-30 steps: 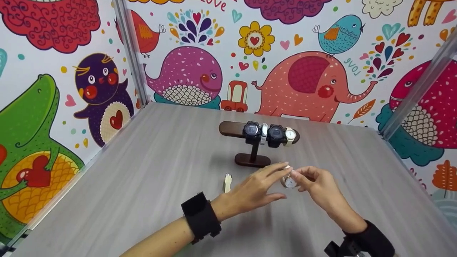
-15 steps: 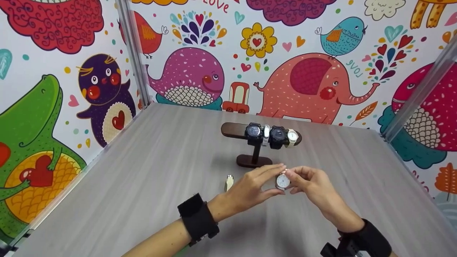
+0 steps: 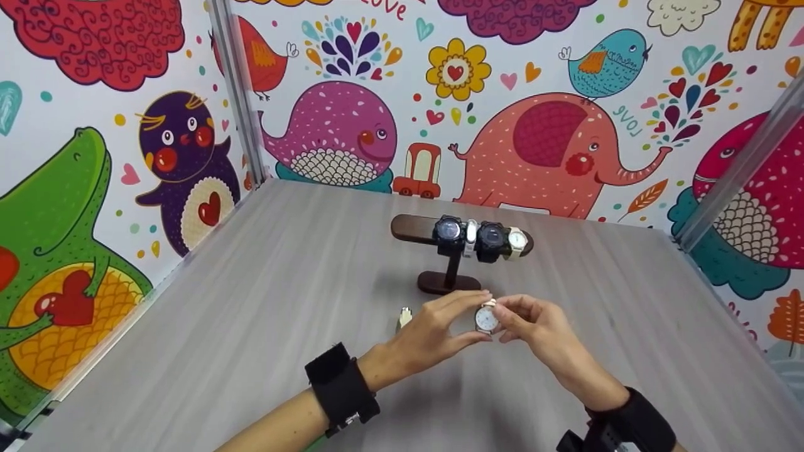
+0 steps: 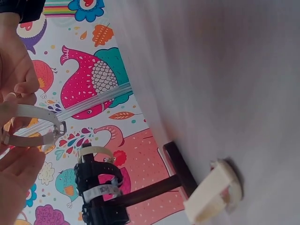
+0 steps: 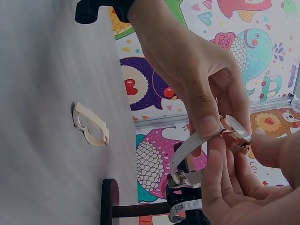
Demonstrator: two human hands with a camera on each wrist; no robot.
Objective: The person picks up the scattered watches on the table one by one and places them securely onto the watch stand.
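Observation:
Both hands hold a white-strapped wristwatch [image 3: 486,319] with a round white dial, raised above the table. My left hand [image 3: 424,329] grips it from the left, its thumb below the dial and fingertips at the top in the head view. From the right, the thumb and fingers of my right hand [image 3: 537,323] pinch the watch's edge. The strap [image 4: 33,112] hangs as a loop with its buckle fastened in the left wrist view. In the right wrist view the case [image 5: 236,127] shows a rose-gold rim between the two hands.
A dark wooden watch stand [image 3: 411,228] behind the hands carries several watches, including a black watch [image 3: 450,231] and a cream-strapped watch [image 3: 517,240]. Another cream watch [image 5: 91,124] lies on the grey table [image 3: 301,251] left of the stand. Patterned panels [image 3: 352,125] enclose the table.
Both hands have moved a little left with the watch. The left thumb and fingers have come onto the watch, whose dial now faces the head camera more fully.

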